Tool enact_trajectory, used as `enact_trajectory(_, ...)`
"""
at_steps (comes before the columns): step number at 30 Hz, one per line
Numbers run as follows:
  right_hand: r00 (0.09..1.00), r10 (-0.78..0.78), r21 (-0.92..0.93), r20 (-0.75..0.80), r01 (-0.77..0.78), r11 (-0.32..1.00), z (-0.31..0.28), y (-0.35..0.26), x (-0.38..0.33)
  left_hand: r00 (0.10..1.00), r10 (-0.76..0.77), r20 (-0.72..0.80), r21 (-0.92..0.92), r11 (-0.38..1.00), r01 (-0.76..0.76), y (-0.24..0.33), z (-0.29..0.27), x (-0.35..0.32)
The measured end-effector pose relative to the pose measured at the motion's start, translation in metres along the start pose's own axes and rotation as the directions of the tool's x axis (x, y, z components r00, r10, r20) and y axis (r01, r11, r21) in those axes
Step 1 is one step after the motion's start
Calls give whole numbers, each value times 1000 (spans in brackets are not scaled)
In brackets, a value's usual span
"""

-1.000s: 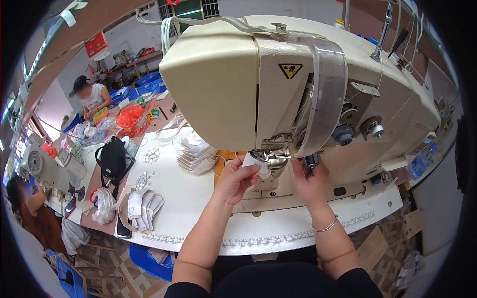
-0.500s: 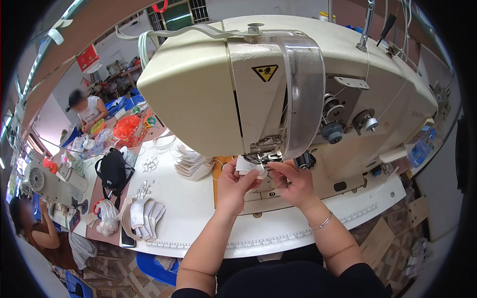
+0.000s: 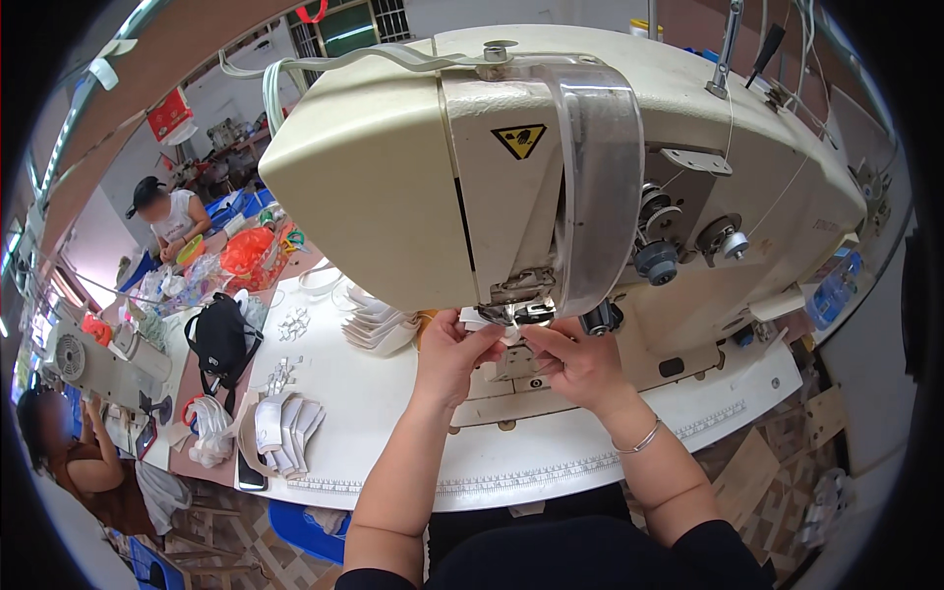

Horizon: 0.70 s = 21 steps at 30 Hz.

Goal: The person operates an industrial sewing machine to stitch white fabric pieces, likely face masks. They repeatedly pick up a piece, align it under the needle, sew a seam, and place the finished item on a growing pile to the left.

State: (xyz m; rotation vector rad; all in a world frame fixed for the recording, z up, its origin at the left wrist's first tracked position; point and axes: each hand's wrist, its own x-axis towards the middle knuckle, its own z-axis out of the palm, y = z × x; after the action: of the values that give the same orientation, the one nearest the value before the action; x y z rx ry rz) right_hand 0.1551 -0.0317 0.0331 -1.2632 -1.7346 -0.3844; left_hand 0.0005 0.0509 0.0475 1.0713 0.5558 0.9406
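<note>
A cream sewing machine (image 3: 364, 187) fills the middle of the view, its metal presser foot (image 3: 529, 313) low over the bed. Just at this foot, my left hand (image 3: 450, 356) pinches a small white piece (image 3: 511, 335) between thumb and fingers. From the other side, my right hand (image 3: 582, 366) has its thumb and forefinger closed on the right end of that piece. Most of the white piece is hidden by my fingers and the foot, so its full shape cannot be made out.
Stacked white curved pieces (image 3: 379, 326) lie left of the machine, and another stack (image 3: 285, 433) sits nearer. A black bag (image 3: 224, 339) is further left. A ruler strip (image 3: 472, 484) runs along the table's front edge. Two people work at the left.
Both hands have shifted slightly, bringing the white piece up and in under the presser foot. Less of it shows now. My right fingers have come in closer to it.
</note>
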Motion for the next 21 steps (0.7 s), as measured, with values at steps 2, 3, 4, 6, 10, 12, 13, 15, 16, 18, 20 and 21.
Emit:
enact_trajectory(2,1000,1,9,13,-1,1000,0,1,0,999,-7,40,-2,1000,7,-1,-5,6)
enact_trajectory(3,1000,2,13,20,-2,1000,0,1,-1,998,-11,60,-2,1000,11,-1,-7,10)
enact_trajectory(4,1000,1,12,16,-2,1000,0,1,0,997,-33,75,-7,999,34,-1,-10,14)
enact_trajectory(6,1000,0,10,7,0,1000,-1,0,0,991,-78,106,-14,997,80,-2,-15,21)
enact_trajectory(10,999,38,21,13,-38,999,2,1,-4,987,-94,128,-124,986,110,-3,-17,28)
enact_trajectory(12,998,53,35,17,-54,998,2,0,-5,986,-118,117,-307,940,149,-4,-18,30)
enact_trajectory(13,998,57,43,15,-58,997,3,-1,-5,986,-112,121,-282,949,142,-5,-20,32)
enact_trajectory(15,998,62,60,10,-63,996,3,-3,-5,987,-97,130,-233,964,125,-6,-23,37)
enact_trajectory(16,998,62,62,7,-63,996,3,-2,-5,985,-103,142,-221,966,133,-5,-24,35)
enact_trajectory(18,998,60,67,1,-60,996,1,-2,-5,980,-114,166,-197,969,146,-4,-30,23)
enact_trajectory(20,997,82,100,-10,-81,992,3,-2,-7,983,-175,59,-206,961,184,-4,-17,-6)
enact_trajectory(21,996,93,119,-14,-91,989,5,-2,-7,979,-206,2,-212,956,201,-5,-13,-15)
